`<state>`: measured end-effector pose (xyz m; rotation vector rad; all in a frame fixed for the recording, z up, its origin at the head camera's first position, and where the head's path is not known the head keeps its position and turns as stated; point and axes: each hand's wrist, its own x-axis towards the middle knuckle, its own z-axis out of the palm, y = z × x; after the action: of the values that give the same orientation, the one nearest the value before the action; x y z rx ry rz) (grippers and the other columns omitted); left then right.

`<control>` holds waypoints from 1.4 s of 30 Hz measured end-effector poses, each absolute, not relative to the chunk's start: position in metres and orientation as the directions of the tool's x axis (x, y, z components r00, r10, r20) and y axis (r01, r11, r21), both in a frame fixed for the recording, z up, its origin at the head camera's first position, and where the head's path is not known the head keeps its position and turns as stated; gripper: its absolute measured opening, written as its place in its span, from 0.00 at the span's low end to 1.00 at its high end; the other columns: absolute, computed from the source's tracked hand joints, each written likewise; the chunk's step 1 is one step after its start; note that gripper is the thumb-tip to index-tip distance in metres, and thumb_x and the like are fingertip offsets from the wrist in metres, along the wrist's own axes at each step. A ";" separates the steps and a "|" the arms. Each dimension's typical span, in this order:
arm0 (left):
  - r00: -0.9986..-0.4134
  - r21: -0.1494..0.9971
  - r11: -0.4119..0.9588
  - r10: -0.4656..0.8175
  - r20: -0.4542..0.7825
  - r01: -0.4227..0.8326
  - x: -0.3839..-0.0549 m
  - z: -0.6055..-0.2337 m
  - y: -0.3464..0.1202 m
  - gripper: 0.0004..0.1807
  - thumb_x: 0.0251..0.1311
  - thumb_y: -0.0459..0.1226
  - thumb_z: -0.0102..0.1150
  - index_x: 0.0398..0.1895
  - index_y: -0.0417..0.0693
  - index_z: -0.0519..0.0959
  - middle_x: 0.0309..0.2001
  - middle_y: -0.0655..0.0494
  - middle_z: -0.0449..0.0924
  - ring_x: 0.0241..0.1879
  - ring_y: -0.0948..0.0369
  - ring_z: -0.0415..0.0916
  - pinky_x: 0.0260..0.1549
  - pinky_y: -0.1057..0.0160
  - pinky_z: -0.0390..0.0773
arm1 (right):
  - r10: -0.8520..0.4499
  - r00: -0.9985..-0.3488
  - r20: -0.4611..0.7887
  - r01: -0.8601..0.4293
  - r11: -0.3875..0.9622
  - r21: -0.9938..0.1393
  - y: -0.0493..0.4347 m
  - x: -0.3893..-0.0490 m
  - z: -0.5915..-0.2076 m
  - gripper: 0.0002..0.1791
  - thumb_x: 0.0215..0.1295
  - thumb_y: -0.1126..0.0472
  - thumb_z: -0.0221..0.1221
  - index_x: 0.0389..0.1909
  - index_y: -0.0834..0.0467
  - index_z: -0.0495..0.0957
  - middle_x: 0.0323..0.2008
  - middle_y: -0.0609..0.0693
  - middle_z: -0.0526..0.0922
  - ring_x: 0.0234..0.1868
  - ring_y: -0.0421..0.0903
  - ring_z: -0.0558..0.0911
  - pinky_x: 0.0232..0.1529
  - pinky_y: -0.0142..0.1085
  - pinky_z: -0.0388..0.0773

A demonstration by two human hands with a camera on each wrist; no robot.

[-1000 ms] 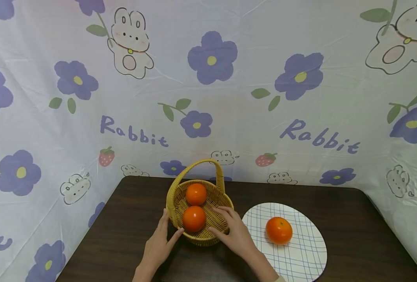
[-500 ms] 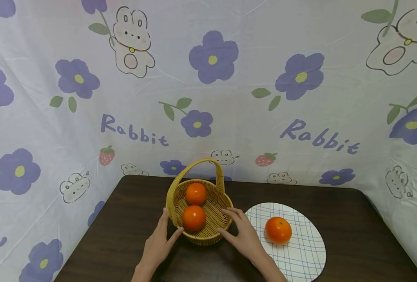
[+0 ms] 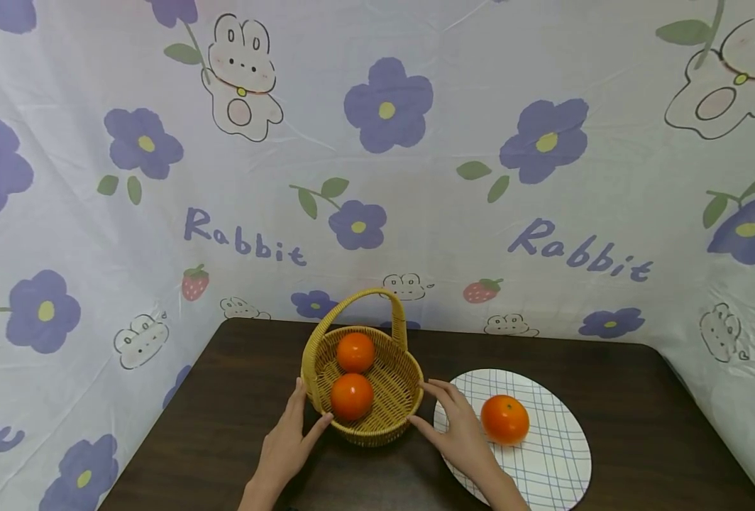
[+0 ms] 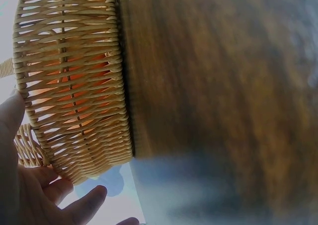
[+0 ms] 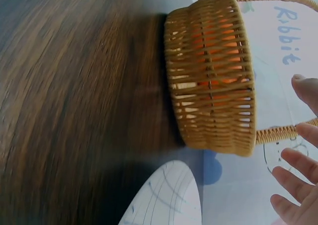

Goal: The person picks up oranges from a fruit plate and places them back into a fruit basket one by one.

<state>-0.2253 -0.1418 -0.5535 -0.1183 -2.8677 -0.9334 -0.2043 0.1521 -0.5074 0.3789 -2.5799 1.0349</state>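
A yellow wicker basket (image 3: 380, 430) with a tall arched handle stands on the table. Two shiny orange-red round fruits (image 3: 355, 353) lie inside it, toward its left. My left hand (image 3: 284, 443) holds the basket's left front, thumb at the rim; its fingertips (image 4: 59, 189) lie against the outer wall. At the basket's right side is my right hand (image 3: 459, 434), its fingers spread and nothing held. The right wrist view shows these fingers (image 5: 297, 163) apart from the basket wall. An orange fruit like a tangerine (image 3: 504, 419) sits on the white plate (image 3: 553, 454) just right of my right hand.
The dark wooden table (image 3: 646, 411) extends on both sides of the basket and plate. Behind it hangs a white cloth (image 3: 441, 213) printed with purple flowers and rabbits, close to the basket handle.
My right hand has moved right, from over the inside of the basket to just outside its right rim. The left hand, the basket and the fruits have stayed in place.
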 end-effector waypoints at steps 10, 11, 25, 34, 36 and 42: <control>-0.991 0.587 0.803 0.034 0.126 0.102 -0.225 -0.556 -0.142 0.45 0.58 0.65 0.44 0.74 0.61 0.41 0.74 0.59 0.41 0.58 0.46 0.70 0.26 0.52 0.74 | -0.093 -0.916 0.391 -0.337 0.708 -0.620 0.168 -0.198 -0.509 0.30 0.53 0.48 0.66 0.58 0.50 0.73 0.58 0.50 0.71 0.58 0.52 0.71 0.52 0.50 0.72; -0.992 0.587 0.804 0.029 0.123 0.097 -0.225 -0.556 -0.141 0.45 0.58 0.65 0.44 0.74 0.62 0.41 0.74 0.60 0.41 0.58 0.47 0.70 0.28 0.52 0.75 | -0.092 -0.913 0.397 -0.340 0.711 -0.616 0.170 -0.198 -0.509 0.30 0.53 0.47 0.66 0.58 0.49 0.73 0.57 0.50 0.71 0.58 0.52 0.72 0.52 0.49 0.72; -0.989 0.577 0.808 0.047 0.140 0.120 -0.225 -0.552 -0.143 0.45 0.59 0.64 0.44 0.74 0.59 0.41 0.74 0.56 0.42 0.59 0.45 0.68 0.31 0.50 0.76 | -0.060 -0.896 0.440 -0.355 0.692 -0.628 0.190 -0.194 -0.511 0.30 0.53 0.52 0.67 0.59 0.50 0.72 0.56 0.51 0.72 0.57 0.52 0.72 0.52 0.50 0.72; -0.989 0.583 0.804 0.041 0.141 0.117 -0.227 -0.552 -0.144 0.45 0.59 0.63 0.45 0.74 0.59 0.42 0.74 0.56 0.41 0.57 0.45 0.70 0.27 0.53 0.75 | -0.045 -0.883 0.467 -0.358 0.707 -0.610 0.200 -0.190 -0.507 0.31 0.53 0.52 0.67 0.59 0.52 0.71 0.56 0.54 0.72 0.57 0.55 0.72 0.51 0.53 0.72; -0.988 0.583 0.803 0.039 0.150 0.120 -0.227 -0.552 -0.144 0.45 0.59 0.63 0.45 0.74 0.59 0.43 0.74 0.56 0.42 0.57 0.45 0.70 0.28 0.51 0.75 | -0.041 -0.874 0.483 -0.370 0.700 -0.610 0.202 -0.190 -0.506 0.31 0.52 0.54 0.68 0.58 0.53 0.72 0.55 0.55 0.73 0.57 0.55 0.72 0.51 0.54 0.71; -0.986 0.582 0.803 0.041 0.164 0.130 -0.227 -0.554 -0.143 0.45 0.59 0.63 0.45 0.74 0.59 0.43 0.74 0.54 0.43 0.59 0.44 0.68 0.30 0.49 0.76 | -0.025 -0.845 0.533 -0.388 0.714 -0.582 0.209 -0.190 -0.508 0.30 0.50 0.57 0.69 0.56 0.54 0.74 0.54 0.54 0.73 0.55 0.55 0.72 0.47 0.54 0.74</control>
<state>-0.2268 -0.1428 -0.5541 -0.1362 -2.8453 -0.9336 -0.1899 0.2090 -0.5081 0.3154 -2.4218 0.9782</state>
